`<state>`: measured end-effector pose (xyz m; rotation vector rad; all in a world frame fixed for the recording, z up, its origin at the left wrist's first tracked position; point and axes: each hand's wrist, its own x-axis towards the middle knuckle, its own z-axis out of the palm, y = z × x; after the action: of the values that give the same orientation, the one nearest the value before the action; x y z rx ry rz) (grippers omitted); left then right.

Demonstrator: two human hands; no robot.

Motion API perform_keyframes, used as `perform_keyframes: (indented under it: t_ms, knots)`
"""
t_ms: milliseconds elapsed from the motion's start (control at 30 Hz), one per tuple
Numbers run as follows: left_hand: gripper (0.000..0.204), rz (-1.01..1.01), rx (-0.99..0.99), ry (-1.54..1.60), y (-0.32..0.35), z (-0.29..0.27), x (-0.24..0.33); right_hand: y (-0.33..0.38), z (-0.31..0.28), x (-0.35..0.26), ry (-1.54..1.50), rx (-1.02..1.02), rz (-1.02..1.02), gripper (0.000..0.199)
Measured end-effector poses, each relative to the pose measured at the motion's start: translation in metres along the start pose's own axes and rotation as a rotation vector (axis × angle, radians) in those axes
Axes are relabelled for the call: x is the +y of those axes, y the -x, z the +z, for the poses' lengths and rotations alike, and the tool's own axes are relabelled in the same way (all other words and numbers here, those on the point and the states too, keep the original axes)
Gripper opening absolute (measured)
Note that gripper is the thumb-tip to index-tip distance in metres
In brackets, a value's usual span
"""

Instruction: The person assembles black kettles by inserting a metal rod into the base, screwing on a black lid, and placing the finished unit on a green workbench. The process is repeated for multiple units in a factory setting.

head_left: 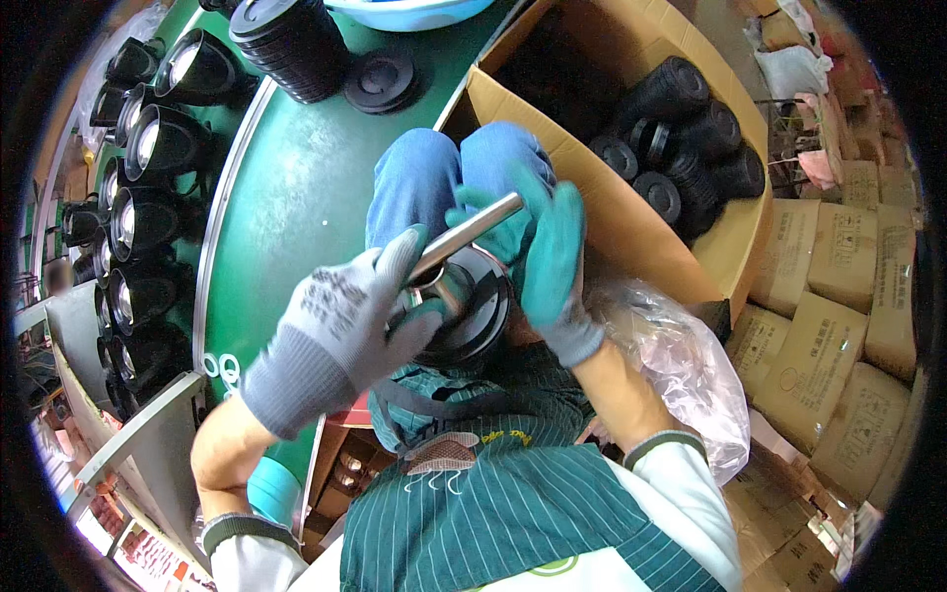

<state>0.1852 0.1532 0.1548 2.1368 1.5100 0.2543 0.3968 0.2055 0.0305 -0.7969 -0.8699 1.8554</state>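
Observation:
My left hand (pixel 340 321), in a grey glove, is closed round a shiny metal part over my lap. A straight silver rod (pixel 472 233) slants up and right out of its grip, and a wider round metal cup (pixel 446 288) shows beside the thumb; whether the two are joined I cannot tell. Beneath them lies a round black piece (pixel 490 314) with a dark rim, partly covered by the hand. My right hand (pixel 550 259), in a glove with a teal palm, is a little blurred beside the rod's upper end, fingers stretched out and holding nothing I can see.
A green worktable (pixel 286 207) runs along my left, with black lamp-like housings (pixel 148 222) in rows beyond it. Stacked black discs (pixel 296 49) stand at its far end. On my right is an open carton (pixel 592 202) of black round parts, near a clear plastic bag (pixel 681 370).

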Motion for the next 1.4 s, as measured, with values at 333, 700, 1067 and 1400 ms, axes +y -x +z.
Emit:
perform_keyframes:
  t_ms: [333, 700, 1067, 1400]
  knots:
    - [0.042, -0.29, 0.109, -0.018, -0.014, 0.027, 0.052, -0.039, -0.045, 0.028, -0.566, -0.482, 0.126, 0.035]
    - [0.033, 0.187, 0.323, 0.504, -0.055, 0.046, -0.052, -0.013, -0.018, -0.062, 0.23, -1.069, -0.299, 0.039]
    - [0.043, 0.558, -0.07, 0.936, -0.169, 0.099, -0.018, -0.002, 0.113, -0.045, 1.071, -1.158, -0.688, 0.018]
    - [0.048, -0.1, -0.363, 0.08, -0.085, -0.019, -0.024, -0.019, 0.1, -0.06, 0.842, -1.124, -0.75, 0.033]
